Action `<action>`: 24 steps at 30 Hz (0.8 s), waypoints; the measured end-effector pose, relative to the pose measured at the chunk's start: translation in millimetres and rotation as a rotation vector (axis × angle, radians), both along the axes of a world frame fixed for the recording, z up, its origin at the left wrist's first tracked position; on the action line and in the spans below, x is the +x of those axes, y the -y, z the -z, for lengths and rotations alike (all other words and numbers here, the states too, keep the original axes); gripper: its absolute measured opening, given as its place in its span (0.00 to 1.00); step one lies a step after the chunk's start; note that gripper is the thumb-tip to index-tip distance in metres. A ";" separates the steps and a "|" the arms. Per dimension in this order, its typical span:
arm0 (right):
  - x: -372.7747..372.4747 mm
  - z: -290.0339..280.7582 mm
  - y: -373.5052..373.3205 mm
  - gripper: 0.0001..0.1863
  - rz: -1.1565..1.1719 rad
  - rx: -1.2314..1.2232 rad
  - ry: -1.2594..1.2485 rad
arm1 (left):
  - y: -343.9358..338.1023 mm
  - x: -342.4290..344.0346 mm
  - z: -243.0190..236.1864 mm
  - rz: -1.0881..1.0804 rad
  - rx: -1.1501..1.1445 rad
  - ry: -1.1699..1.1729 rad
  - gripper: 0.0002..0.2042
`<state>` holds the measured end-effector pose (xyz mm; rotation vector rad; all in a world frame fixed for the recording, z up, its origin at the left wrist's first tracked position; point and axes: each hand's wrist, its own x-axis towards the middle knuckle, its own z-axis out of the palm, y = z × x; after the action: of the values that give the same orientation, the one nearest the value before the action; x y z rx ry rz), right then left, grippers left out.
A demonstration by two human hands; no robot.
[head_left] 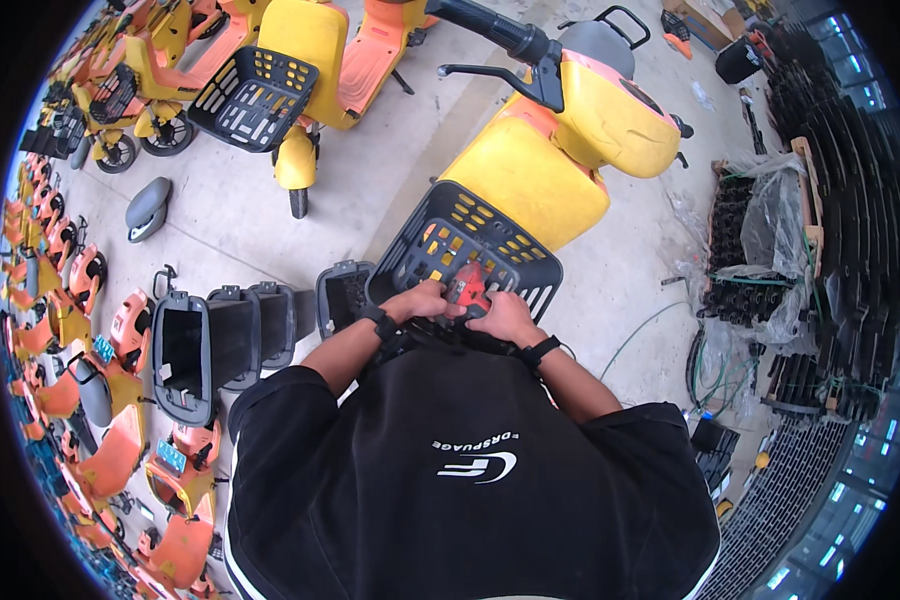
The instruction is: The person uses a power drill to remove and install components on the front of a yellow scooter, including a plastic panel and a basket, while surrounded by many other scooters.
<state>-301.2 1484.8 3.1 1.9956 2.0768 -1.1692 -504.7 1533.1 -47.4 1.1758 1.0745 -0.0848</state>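
far left: rows of orange-and-yellow scooters [120, 440] stand close together. a grey seat [149, 208] lies loose on the floor [235, 215], with dark open-topped bins [232, 340] below it in view. further along, a second yellow scooter [295, 35] carries its own black carrier [255, 98] at the front.

centre: the left hand [422, 300] is curled beside the red power tool [467, 284], fingers drawn in; whether it pinches a small part cannot be told. the tool is over the black basket [406, 248], at the side nearest the wearer. the right hand [505, 318] is wrapped around the tool's handle.

progress, as judged: the basket sits in place against the front of the yellow scooter [530, 180], so positioning appears done. fastening appears to be in hand and unfinished (no screw is visible, so none can be counted as driven). what is left, presumably, is any remaining fixing and a check for looseness.

far right: black parts [735, 225] stand partly under clear plastic wrap [775, 205], well apart from the basket.
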 end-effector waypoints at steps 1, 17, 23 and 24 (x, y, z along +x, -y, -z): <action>1.3 1.5 1.4 0.28 0.003 0.003 -0.012 | 0.8 1.2 -8.7 0.021 0.028 -0.013 0.22; 2.1 -2.7 3.3 0.29 0.041 -0.001 -0.022 | 3.3 0.0 -15.1 -0.009 0.046 0.014 0.25; -1.9 -4.0 3.4 0.28 0.072 0.009 -0.027 | 3.7 -2.4 -5.2 -0.040 0.083 0.024 0.24; -2.3 -3.3 4.2 0.28 0.093 0.012 -0.032 | 4.3 -1.0 -1.3 -0.043 0.084 0.023 0.24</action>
<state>-303.5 1480.6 6.4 2.1137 2.0301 -1.2139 -505.7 1528.9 -46.1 1.2252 1.0913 0.0074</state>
